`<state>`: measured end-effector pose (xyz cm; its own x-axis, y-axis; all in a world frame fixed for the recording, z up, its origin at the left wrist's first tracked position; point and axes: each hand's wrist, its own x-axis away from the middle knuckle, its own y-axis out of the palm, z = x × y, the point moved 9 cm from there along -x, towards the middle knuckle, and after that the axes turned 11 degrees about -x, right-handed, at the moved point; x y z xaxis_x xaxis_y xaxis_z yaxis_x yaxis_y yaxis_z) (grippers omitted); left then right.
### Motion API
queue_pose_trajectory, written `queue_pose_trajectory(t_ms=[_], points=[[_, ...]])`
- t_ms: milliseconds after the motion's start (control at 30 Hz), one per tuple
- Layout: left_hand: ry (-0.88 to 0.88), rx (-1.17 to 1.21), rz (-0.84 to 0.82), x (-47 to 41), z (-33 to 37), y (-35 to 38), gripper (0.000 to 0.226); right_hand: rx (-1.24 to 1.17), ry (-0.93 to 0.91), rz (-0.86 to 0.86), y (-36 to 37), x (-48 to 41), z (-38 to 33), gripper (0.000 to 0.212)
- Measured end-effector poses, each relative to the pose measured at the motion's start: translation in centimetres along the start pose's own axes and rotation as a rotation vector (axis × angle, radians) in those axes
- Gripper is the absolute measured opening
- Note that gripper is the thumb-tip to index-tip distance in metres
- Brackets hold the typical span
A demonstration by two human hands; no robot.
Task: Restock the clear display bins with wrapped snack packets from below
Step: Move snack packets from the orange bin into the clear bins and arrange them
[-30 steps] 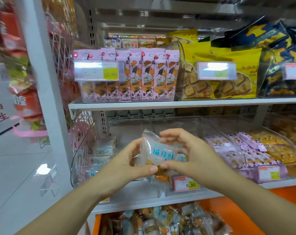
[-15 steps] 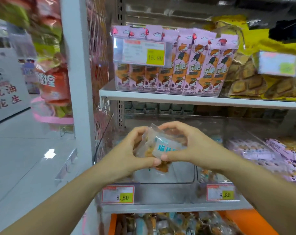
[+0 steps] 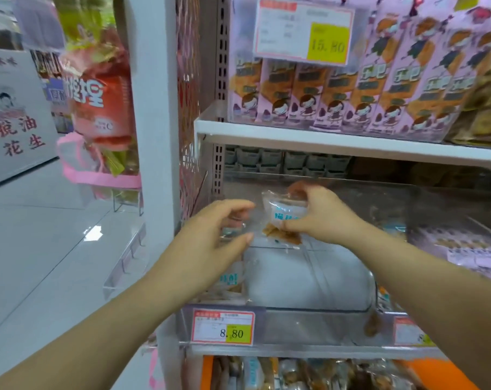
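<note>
My right hand [image 3: 320,218] pinches a clear wrapped snack packet [image 3: 285,220] with blue lettering and brown pieces inside, holding it over the opening of the left clear display bin [image 3: 323,306]. My left hand [image 3: 210,243] is just left of it, its thumb and fingers curled round a second clear packet [image 3: 233,228], mostly hidden by the hand. Another packet [image 3: 234,278] lies inside the bin at its left side. Below the shelf, more wrapped snack packets [image 3: 295,372] fill a lower orange compartment.
A price tag reading 8.80 [image 3: 223,327] hangs on the bin's front. Pink snack boxes [image 3: 337,88] stand on the shelf above. To the right is a neighbouring bin with purple packets [image 3: 469,249]. A white shelf post [image 3: 154,136] and hanging goods [image 3: 98,102] are on the left.
My hands have separated: the right one lifted its packet up and toward the bin, the left one moved away to the left. The view shifted closer and to the left.
</note>
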<state>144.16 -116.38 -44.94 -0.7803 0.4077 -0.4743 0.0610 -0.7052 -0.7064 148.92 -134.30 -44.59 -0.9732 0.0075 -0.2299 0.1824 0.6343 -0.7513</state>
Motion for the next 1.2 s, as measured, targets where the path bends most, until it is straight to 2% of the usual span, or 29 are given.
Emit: queue_pose_trajectory(t_ms=[167,267,367,467,600,800,967,1067,1200], points=[[-0.019,0.045,0.056,1.3,-0.7,1.4,0.050,0.141,0.181,-0.079,4.9,-4.1,3.6,0.062],[-0.027,0.031,0.062,1.7,-1.4,2.3,0.053,0.017,0.225,-0.101,6.7,-5.6,5.4,0.065],[-0.039,0.021,0.025,1.9,-1.6,3.3,0.045,-0.103,0.212,-0.027,7.8,-6.4,7.0,0.078],[-0.060,0.007,0.024,1.8,-1.8,3.5,0.045,-0.244,0.281,0.065,8.4,-6.2,9.0,0.095],[-0.097,-0.011,0.021,1.6,-2.4,3.6,0.056,-0.366,0.482,0.186,8.4,-5.1,10.9,0.082],[-0.127,0.004,0.000,1.8,-2.5,3.8,0.048,-0.428,0.403,0.141,9.2,-5.2,9.2,0.062],[-0.120,0.008,-0.011,2.1,-2.2,3.8,0.043,-0.520,0.397,0.141,9.2,-4.9,9.3,0.068],[-0.119,-0.003,-0.006,2.1,-2.3,3.8,0.041,-0.496,0.326,0.155,9.0,-5.0,8.6,0.066],[-0.124,-0.009,-0.007,2.1,-2.3,3.8,0.040,-0.443,0.359,0.115,9.2,-5.0,9.1,0.060]])
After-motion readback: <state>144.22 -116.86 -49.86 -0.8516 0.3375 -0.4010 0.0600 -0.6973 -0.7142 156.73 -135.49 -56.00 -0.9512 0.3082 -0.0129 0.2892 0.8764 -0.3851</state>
